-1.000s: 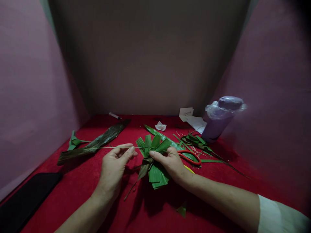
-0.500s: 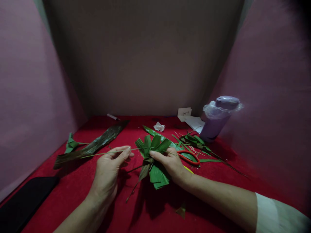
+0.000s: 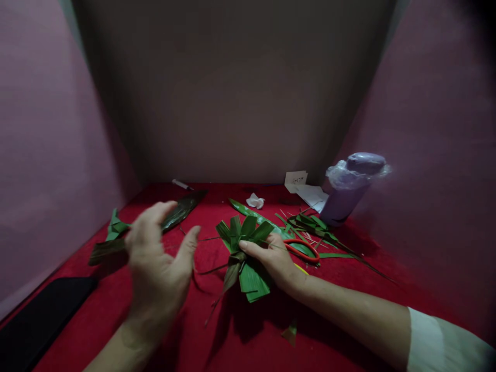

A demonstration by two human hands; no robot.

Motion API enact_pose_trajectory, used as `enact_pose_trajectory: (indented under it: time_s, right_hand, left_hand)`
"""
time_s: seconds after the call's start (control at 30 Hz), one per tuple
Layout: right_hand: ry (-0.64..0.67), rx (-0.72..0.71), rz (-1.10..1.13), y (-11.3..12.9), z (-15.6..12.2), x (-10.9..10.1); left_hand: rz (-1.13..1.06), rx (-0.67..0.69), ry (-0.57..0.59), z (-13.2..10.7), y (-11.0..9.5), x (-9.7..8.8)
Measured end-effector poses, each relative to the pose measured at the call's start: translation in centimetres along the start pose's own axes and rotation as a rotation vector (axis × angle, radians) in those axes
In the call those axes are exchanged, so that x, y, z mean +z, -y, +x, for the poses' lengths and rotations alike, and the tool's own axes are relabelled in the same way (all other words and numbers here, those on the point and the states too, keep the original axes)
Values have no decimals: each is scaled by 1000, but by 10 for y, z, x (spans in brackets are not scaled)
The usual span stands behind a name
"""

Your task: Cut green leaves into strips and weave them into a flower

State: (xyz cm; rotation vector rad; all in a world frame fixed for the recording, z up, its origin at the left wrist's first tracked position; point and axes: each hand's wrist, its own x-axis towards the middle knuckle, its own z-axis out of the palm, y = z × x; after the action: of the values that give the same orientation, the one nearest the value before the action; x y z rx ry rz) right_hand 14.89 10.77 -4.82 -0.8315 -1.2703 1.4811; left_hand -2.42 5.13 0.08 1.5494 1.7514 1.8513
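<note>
- Since the earlier frame the left hand (image 3: 155, 268) has let go of the thin stem it pinched and has risen off to the left. It now hangs blurred above the table (image 3: 96, 320), palm turned inward, its fingers (image 3: 149, 219) spread apart with nothing between them.
- At the far left edge a flat black phone (image 3: 39, 315) lies on the red cloth.
- Behind the left hand a small folded leaf piece (image 3: 116, 226) sits just beside a long dark leaf (image 3: 182, 209), which runs diagonally toward the back wall. Near its far tip lies a pen (image 3: 181, 184).
- A thin stem (image 3: 209, 238) reaches out from the bundle toward the left thumb. Whether the two touch cannot be told.
- In the middle of the table lies the leaf bundle (image 3: 248, 276), a fan of folded green strips with blunt ends pointing both away and toward the person.
- The right hand (image 3: 277, 261) rests on the bundle's right side, with thumb and fingers clamped on its centre knot. The forearm comes in from the lower right, ending in a white sleeve (image 3: 437, 343).
- A crumpled white scrap (image 3: 256, 201) lies behind the bundle.
- Red scissors (image 3: 304, 250) lie just beside the right hand, on loose leaf cuttings (image 3: 310, 223).
- White paper cards (image 3: 306, 188) lean near the back corner.
- At the right stands a purple cup (image 3: 346, 196) wrapped in clear plastic.
</note>
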Motion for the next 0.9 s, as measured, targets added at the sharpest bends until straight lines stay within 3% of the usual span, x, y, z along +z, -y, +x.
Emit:
enact_pose_trajectory:
  time_s: [0.1, 0.37, 0.53, 0.63, 0.9]
  right_hand:
    - [48, -3, 2, 1, -3, 1]
    - [63, -30, -17, 0, -3, 1]
    - [79, -33, -16, 2, -4, 2]
    - [102, -48, -16, 3, -4, 3]
    - [149, 73, 19, 6, -10, 0]
  left_hand:
    - [188, 145, 107, -2, 6, 9]
    - [-8, -223, 357, -9, 11, 16]
    - [-213, -388, 379, -3, 13, 19]
    - [-230, -468, 426, -3, 13, 20]
    - [-280, -542, 420, -2, 16, 17]
